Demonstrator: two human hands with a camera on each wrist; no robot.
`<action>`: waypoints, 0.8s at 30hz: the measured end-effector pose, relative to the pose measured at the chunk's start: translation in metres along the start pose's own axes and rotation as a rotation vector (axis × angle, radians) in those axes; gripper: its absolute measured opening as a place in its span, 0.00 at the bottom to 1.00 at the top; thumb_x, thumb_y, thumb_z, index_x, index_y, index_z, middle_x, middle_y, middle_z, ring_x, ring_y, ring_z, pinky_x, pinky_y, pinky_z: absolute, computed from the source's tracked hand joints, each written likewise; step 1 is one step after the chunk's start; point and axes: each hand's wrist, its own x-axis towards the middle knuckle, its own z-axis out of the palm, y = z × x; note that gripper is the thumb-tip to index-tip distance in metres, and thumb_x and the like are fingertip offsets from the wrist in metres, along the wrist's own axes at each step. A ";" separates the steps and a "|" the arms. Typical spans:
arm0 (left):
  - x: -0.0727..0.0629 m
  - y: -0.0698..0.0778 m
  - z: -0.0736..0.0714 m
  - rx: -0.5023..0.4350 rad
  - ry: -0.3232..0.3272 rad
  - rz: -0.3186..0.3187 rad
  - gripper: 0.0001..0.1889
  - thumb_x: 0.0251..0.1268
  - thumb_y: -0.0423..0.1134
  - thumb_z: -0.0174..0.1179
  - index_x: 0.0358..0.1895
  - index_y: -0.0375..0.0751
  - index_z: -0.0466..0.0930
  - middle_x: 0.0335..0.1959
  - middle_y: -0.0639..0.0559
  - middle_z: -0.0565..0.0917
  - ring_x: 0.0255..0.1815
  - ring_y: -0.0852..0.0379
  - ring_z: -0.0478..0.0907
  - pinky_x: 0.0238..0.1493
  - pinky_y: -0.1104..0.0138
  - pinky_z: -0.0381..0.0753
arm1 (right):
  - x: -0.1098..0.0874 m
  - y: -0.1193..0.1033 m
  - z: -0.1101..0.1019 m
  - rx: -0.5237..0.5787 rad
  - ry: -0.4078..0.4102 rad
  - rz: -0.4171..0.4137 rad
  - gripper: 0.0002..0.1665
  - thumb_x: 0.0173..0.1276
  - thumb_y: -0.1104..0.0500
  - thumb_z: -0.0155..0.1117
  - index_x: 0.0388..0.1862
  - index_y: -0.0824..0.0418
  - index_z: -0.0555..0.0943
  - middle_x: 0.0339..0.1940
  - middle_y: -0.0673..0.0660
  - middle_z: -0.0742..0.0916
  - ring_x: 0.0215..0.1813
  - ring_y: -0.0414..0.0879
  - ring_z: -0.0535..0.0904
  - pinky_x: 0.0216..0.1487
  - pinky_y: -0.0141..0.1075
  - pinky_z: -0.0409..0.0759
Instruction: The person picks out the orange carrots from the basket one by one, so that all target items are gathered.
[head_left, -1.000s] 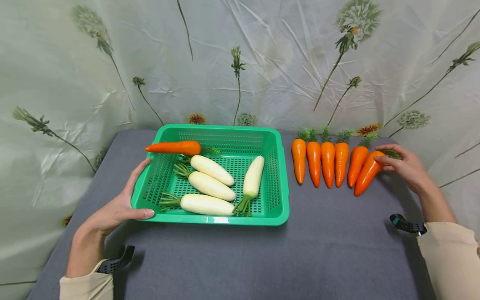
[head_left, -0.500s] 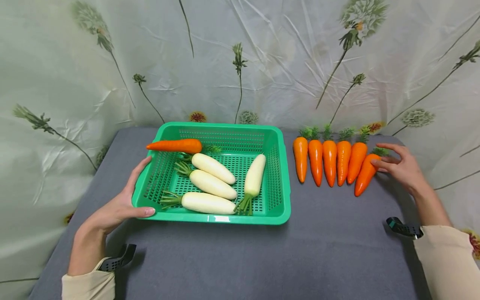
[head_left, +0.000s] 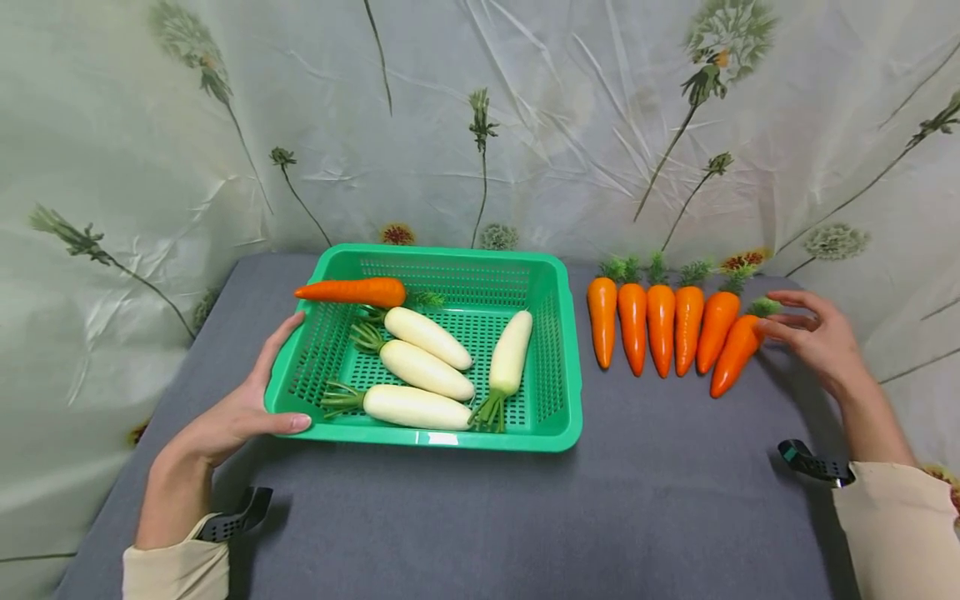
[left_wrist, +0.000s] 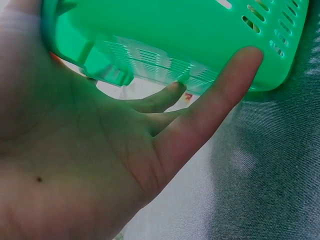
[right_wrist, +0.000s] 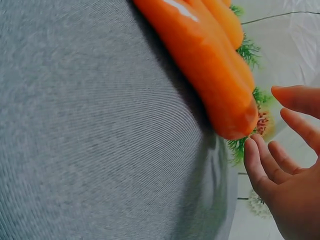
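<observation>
My left hand [head_left: 243, 404] rests at the near left corner of a green plastic basket [head_left: 450, 437]. Its thumb lies along the front rim and its straight fingers touch the outer left wall, seen in the left wrist view. Several white radishes [head_left: 416, 408] lie inside. A carrot [head_left: 360, 291] lies across the rim at the back left, tip outside. My right hand [head_left: 817, 342] is at the leafy end of the outermost carrot [head_left: 735, 357], which lies slanted on the cloth. In the right wrist view its fingers are spread, not curled round that carrot [right_wrist: 210, 75].
More carrots [head_left: 661, 332] stand in a row between the basket and the outermost one, leaves toward the back. A grey cloth [head_left: 525, 525] covers the table. A flower-printed sheet [head_left: 420, 142] hangs behind it.
The outermost carrot's leafy end has shifted slightly toward me, and its leaves show more. My right hand has eased right, off the carrot's top. The left hand and basket stay put.
</observation>
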 end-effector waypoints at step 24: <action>-0.003 -0.002 0.000 0.006 -0.004 0.006 0.63 0.61 0.29 0.68 0.84 0.73 0.30 0.79 0.43 0.46 0.66 0.67 0.64 0.55 0.76 0.73 | 0.000 -0.057 0.061 -0.142 0.057 -0.137 0.24 0.75 0.55 0.67 0.65 0.63 0.79 0.52 0.29 0.71 0.48 0.22 0.73 0.48 0.19 0.69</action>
